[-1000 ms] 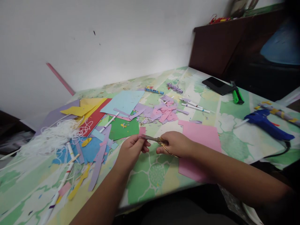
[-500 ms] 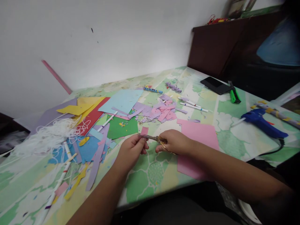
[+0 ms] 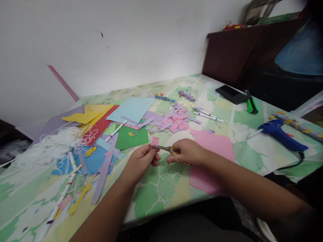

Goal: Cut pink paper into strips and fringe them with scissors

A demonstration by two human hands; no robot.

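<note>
My right hand (image 3: 188, 152) is closed round the gold handles of a pair of scissors (image 3: 165, 148), whose blades point left. The blades lie against a small pink paper piece (image 3: 154, 141). That piece is pinched between the thumb and fingers of my left hand (image 3: 144, 159), which hide its lower part. Under my right forearm lies a larger pink paper sheet (image 3: 214, 148). Just beyond the hands is a heap of fringed pink and purple paper scraps (image 3: 176, 121). A green paper sheet (image 3: 133, 137) lies close to my left hand.
White string (image 3: 58, 144) is tangled on the left among coloured papers and white sticks. A blue glue gun (image 3: 282, 134), a green box cutter (image 3: 251, 104) and a black phone (image 3: 231, 93) lie on the right. The table's near edge (image 3: 161, 215) runs below my hands.
The camera view has shifted slightly. Both hands keep their places, with the scissors still at the small pink paper piece.
</note>
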